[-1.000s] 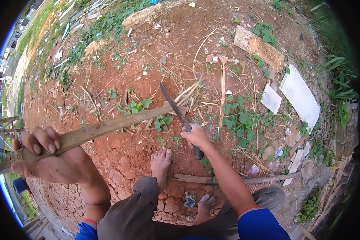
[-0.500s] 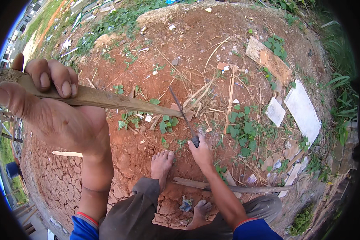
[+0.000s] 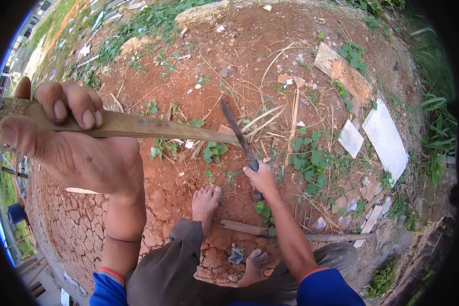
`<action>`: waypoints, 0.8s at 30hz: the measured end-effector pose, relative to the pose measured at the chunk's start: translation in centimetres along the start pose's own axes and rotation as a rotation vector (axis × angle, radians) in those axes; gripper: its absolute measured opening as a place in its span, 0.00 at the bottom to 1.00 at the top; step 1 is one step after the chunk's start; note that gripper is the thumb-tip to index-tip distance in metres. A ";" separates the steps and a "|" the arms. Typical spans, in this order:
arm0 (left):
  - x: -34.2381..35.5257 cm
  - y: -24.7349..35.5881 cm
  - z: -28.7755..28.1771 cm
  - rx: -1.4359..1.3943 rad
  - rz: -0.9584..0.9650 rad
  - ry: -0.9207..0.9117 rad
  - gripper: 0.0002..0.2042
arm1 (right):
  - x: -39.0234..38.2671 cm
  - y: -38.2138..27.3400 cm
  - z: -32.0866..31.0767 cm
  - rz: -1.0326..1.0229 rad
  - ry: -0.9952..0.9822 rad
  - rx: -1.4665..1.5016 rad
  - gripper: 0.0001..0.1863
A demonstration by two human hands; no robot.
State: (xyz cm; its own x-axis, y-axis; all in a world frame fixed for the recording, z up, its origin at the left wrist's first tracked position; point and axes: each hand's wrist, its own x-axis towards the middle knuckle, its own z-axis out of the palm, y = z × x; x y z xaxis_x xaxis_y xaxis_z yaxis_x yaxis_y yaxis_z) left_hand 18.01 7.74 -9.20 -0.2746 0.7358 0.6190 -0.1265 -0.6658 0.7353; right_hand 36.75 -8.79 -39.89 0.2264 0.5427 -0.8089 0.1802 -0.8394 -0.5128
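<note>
My left hand (image 3: 74, 137) grips a long wooden slat (image 3: 163, 130), raised near the left edge, its far end slanting toward the middle over a small reddish chunk and pale split strips (image 3: 262, 117). My right hand (image 3: 260, 176) is closed on the dark handle of a machete (image 3: 234, 125), whose long blade points up and left, crossing at the slat's far end; whether it touches the wood is unclear. My two bare feet (image 3: 205, 201) stand on red soil below, either side of the middle.
A weathered board (image 3: 336, 69) and white panels (image 3: 385, 140) lie at the right, near weeds (image 3: 311, 168). A long pole (image 3: 316, 237) lies near my feet. Cracked dry earth (image 3: 79, 224) is at lower left; a blue drum (image 3: 15, 214) is at the far left edge.
Since one second ago my left hand has risen with the slat, bringing its near end higher. In the last half second the blade has shifted slightly up and right, its handle rising.
</note>
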 end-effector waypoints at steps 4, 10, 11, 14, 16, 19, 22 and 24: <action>-0.3 -0.1 0.3 -0.043 0.034 -0.024 0.27 | -3.7 -1.9 0.1 -0.741 0.444 -0.029 0.20; -0.9 0.2 0.3 -0.101 0.029 -0.025 0.28 | -0.7 2.6 1.9 -0.696 0.591 -0.294 0.16; -0.8 0.2 0.2 -0.102 0.033 -0.033 0.28 | 0.4 3.9 1.9 -0.555 0.520 -0.370 0.16; 0.5 -0.7 -0.5 -0.038 0.039 0.016 0.31 | 2.7 5.0 0.1 -0.319 0.130 -0.193 0.19; 1.9 -2.3 -0.6 0.117 0.095 0.080 0.35 | 2.8 3.2 -2.3 -0.048 -0.161 -0.024 0.21; 2.8 -3.4 -1.3 0.043 0.052 0.114 0.31 | -1.4 -0.6 -3.2 -0.361 0.197 -0.355 0.23; 3.1 -4.0 -1.3 0.053 0.085 0.121 0.30 | -5.5 -2.8 -2.4 -0.645 0.424 -0.215 0.22; 3.1 -4.2 -1.2 0.053 0.086 0.121 0.29 | -6.3 -1.9 -1.2 -0.797 0.434 0.175 0.25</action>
State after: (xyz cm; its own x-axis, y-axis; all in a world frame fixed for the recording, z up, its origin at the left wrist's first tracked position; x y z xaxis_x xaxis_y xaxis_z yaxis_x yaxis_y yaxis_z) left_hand 16.54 12.70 -10.71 -0.3953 0.6543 0.6447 -0.0483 -0.7157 0.6968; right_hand 36.17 -10.58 -33.49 0.4432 0.8956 -0.0373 0.2977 -0.1863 -0.9363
